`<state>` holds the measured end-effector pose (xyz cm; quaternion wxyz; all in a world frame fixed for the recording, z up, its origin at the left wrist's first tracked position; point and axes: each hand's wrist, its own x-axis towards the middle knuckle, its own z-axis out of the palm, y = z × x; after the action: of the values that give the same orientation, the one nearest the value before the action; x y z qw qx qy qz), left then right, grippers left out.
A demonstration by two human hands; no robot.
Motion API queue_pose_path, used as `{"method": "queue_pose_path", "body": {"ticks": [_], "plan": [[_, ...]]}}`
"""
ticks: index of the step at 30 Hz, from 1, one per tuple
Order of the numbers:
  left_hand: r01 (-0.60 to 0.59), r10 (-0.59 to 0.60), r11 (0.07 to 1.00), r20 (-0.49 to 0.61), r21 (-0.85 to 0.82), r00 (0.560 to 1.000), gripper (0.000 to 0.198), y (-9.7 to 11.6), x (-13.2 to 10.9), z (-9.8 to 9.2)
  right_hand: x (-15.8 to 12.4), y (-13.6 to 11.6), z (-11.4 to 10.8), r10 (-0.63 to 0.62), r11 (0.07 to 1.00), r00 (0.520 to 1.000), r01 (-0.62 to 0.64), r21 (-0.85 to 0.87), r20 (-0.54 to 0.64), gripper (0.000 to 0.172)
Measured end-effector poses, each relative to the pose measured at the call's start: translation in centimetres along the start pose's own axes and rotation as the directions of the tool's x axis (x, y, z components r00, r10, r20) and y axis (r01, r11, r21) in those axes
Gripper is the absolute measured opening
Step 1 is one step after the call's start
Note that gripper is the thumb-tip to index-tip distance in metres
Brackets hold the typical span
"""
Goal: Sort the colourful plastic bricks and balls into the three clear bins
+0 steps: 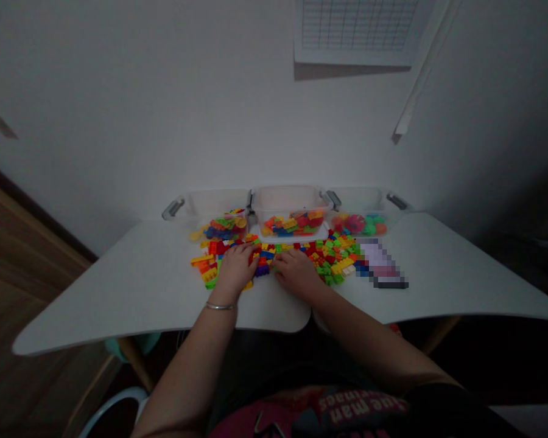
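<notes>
Colourful toy building bricks [343, 266] lie in a loose pile across the middle of the white table. My left hand [237, 267] rests palm down on the left part of the pile, fingers spread forward over the bricks, thumb a little apart. Just right of the middle, my right hand [298, 272] has its fingers curled and drawn together at the pile's near edge. Whatever those fingertips may hold is too small to make out. Between the two hands lies a purple brick [262, 269].
Behind the pile stand a left clear bin [217, 199], a middle clear bin [292, 198] and a right clear bin [358, 199], each with colourful pieces inside. A pixelated flat object [381, 261] lies right of the bricks. The wall [164, 109] rises directly behind.
</notes>
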<state>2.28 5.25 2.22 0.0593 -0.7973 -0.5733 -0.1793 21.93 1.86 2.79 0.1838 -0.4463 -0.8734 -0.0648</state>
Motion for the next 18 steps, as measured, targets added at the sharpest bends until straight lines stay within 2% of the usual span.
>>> {"method": "queue_pose_path", "body": {"ticks": [11,18], "plan": [[0.014,-0.014,1.0,0.008,-0.01,1.0,0.039,0.1,0.0,0.0,-0.3,0.0,1.1,0.037,0.999,0.999,-0.037,-0.01,0.02,0.018],[0.015,-0.015,1.0,0.005,-0.014,1.0,0.039,0.2,0.0,-0.1,-0.5,0.2,1.3,0.032,0.999,0.999,-0.032,0.01,-0.007,0.03]]}}
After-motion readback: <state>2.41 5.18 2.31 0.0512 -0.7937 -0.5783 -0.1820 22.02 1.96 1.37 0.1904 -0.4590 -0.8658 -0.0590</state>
